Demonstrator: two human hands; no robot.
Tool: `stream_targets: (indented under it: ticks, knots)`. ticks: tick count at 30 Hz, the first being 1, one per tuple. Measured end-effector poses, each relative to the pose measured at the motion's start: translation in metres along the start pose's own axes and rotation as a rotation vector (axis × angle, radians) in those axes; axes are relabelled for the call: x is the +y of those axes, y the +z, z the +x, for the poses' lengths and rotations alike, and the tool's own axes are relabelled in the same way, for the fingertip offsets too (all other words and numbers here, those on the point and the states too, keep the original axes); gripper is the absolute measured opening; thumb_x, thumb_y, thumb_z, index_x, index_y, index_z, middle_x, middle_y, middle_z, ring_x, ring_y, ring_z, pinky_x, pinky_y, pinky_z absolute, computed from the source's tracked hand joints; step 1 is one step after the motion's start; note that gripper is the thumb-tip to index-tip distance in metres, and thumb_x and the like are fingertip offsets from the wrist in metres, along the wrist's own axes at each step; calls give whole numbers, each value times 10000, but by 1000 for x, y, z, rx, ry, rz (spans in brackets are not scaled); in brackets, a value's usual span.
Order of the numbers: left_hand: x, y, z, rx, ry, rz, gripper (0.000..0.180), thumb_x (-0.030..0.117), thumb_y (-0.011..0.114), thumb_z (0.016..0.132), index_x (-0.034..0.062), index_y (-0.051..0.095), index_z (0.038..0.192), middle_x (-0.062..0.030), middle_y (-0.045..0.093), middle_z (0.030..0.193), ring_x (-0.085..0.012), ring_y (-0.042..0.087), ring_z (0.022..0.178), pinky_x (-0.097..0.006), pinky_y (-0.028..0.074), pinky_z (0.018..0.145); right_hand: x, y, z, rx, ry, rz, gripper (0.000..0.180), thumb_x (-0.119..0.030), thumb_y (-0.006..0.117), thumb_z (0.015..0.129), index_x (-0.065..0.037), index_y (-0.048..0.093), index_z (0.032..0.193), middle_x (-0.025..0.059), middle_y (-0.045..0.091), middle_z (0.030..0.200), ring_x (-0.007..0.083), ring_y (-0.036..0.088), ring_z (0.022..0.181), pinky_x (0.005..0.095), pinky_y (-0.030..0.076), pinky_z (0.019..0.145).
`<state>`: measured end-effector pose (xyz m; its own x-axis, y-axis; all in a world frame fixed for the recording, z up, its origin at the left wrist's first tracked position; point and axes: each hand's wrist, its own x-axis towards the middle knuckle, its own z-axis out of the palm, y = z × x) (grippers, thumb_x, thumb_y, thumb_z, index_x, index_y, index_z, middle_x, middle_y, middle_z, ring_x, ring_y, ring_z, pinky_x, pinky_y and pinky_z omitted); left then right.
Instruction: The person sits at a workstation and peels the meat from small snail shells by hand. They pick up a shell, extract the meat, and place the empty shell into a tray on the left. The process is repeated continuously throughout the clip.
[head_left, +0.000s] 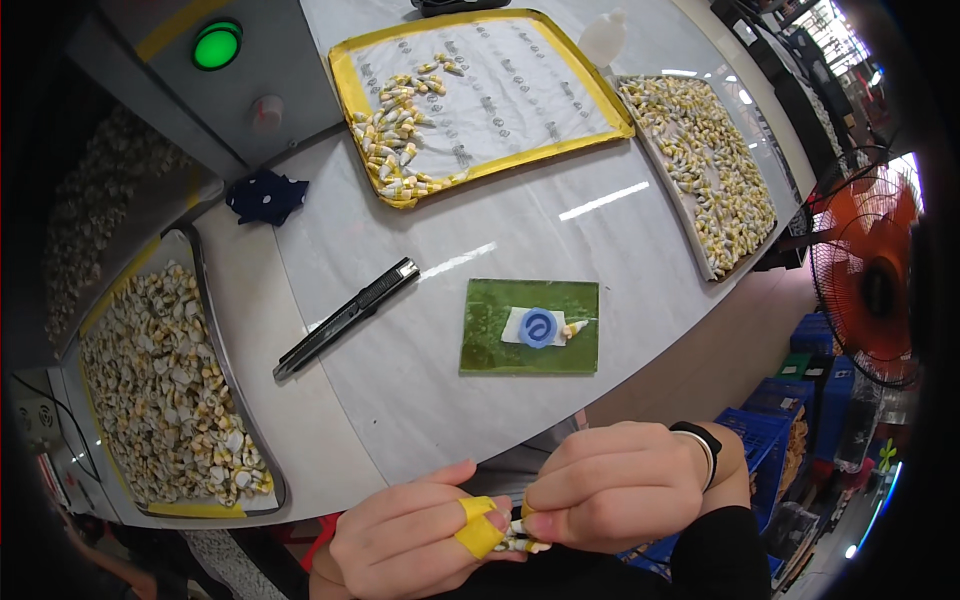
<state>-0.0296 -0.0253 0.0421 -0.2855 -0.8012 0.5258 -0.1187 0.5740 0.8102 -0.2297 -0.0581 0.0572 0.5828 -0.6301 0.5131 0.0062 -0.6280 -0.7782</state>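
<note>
Hands low, below green cutting mat (530, 327) on smooth pale tabletop (420, 380). Left hand (420, 540) w/ yellow-taped fingers (478, 525) & right hand (615, 485), both curled tight, pinch small yellow-white tubular pieces (520, 542) between them.

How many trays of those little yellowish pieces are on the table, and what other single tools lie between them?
Trays of small pieces: 3 (left, middle, right)
Black utility knife: 1
Green cutting mat: 1
Blue tape roll: 1
Dark cloth: 1
Total: 7
</note>
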Motion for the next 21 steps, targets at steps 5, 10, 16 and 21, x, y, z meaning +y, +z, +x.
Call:
stream_targets:
  ticks: [5,10,16,21]
  knots:
    - [-1,0,0,-3,9,-26,213,24,784,695,-17,664,866,-135,657,818,-287,654,711,-449,584,736,-3,1,-1,6,16,-7,96,81,695,728,52,608,755,151,637,766,237,617,582,284,517,503]
    - [-11,-7,-4,-163,-63,-56,348,166,846,660,39,661,927,-85,695,875,-200,662,706,-380,575,786,-6,-2,-2,-13,27,-21,138,61,729,698,41,623,784,147,645,778,236,624,592,283,522,510]
    - [-14,-2,-6,-101,-65,20,319,107,815,687,39,657,956,-88,690,907,-215,667,797,-390,555,827,-11,3,-12,78,66,-123,222,9,776,668,28,654,852,124,658,789,220,632,616,283,532,543]
    - [-19,6,-16,32,-375,-473,350,98,789,726,-24,616,1005,-140,671,895,-209,657,776,-352,553,761,-3,4,-7,107,152,72,177,15,736,717,4,673,882,104,631,837,204,600,654,278,488,566]
